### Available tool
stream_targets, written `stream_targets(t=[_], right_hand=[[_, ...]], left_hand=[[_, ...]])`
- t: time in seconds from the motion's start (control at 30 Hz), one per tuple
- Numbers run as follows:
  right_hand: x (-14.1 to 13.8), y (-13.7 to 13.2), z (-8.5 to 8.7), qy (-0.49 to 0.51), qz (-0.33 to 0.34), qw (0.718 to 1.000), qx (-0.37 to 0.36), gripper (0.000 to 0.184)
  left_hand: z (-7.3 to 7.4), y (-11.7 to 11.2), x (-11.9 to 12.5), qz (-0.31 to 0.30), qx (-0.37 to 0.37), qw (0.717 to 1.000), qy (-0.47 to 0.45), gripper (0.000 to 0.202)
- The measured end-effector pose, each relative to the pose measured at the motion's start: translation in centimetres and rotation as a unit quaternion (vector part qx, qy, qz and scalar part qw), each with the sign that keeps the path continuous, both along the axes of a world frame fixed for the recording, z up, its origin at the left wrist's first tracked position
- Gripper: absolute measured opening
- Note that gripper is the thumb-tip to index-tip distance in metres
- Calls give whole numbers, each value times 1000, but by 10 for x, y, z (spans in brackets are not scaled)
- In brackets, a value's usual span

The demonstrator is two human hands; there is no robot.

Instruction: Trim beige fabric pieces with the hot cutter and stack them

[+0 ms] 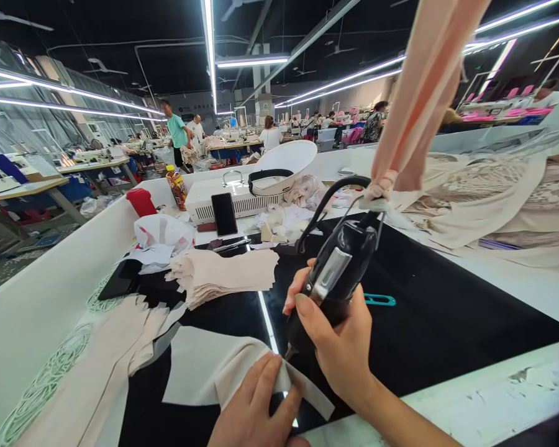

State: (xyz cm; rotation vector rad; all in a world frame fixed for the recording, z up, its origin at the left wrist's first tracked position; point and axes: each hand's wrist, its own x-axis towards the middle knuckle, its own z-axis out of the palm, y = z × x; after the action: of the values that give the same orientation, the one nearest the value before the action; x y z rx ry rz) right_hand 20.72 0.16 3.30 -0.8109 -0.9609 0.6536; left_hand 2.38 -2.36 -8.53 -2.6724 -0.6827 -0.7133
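1. Pressed flat under my left hand (256,406), fingers spread, the beige fabric piece (200,372) lies on the black mat (447,310)
2. Right hand (342,351) grips the handheld cutter (340,273), tip at the piece's strip
3. Stack of pieces (223,276) beyond looks done; this one seems partly trimmed

Corded hand tool (340,270): glossy black plastic body with a bright metal plate. Cloth piece (200,372) and stacked cloth pieces (223,276): matt beige fabric. Bench (447,310): smooth black top, faintly reflective; white edge (494,385) chipped and rough. Clip (380,300): teal plastic
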Motion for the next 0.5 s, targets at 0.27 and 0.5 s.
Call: stream_targets(t=[0.27,0.5], right_hand=[[-4,5,-5,6,19,1000,2,26],[-4,2,-5,-5,15,1000,2,25]], left_hand=[[1,0,0,1,-2,1000,10,62],[16,-1,4,5,-29,1000,-2,47]])
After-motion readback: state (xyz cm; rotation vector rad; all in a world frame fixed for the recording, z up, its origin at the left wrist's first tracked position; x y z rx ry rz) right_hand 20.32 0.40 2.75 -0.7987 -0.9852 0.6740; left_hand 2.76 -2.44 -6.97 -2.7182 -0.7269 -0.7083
